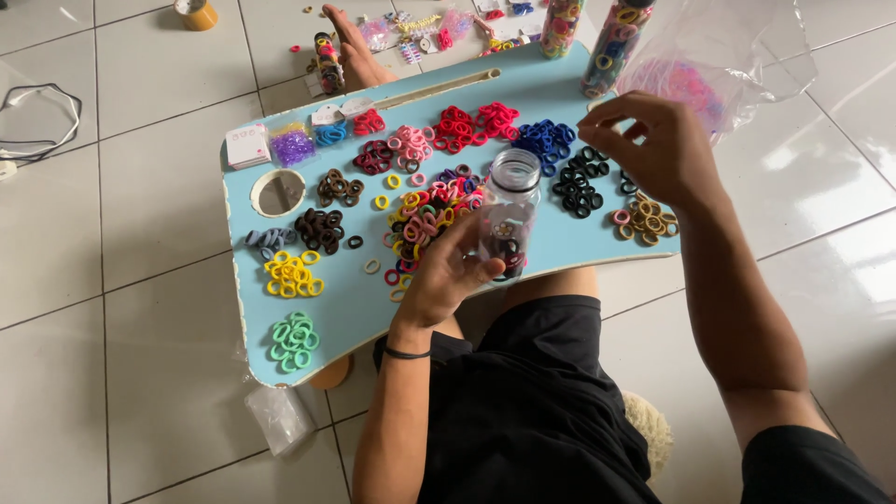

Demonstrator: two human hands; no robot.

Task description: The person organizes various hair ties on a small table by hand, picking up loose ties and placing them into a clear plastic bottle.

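Note:
My left hand [446,271] grips a clear plastic jar [509,213], open at the top, with dark and pink hair ties at its bottom. It stands tilted on a light blue lap table [355,303]. My right hand [653,149] hovers over a pile of black hair ties [579,182], fingers curled and pinched; whether it holds a tie I cannot tell. Sorted piles cover the table: red [471,126], blue [546,140], yellow [292,273], green [294,341], brown [320,229], tan [647,219] and a mixed heap [425,219].
Two filled tall jars [616,42] stand at the table's far edge beside a clear plastic bag [723,56]. A foot [353,47] rests beyond the table. A tape roll [196,13] and a cable [37,121] lie on the white tiled floor.

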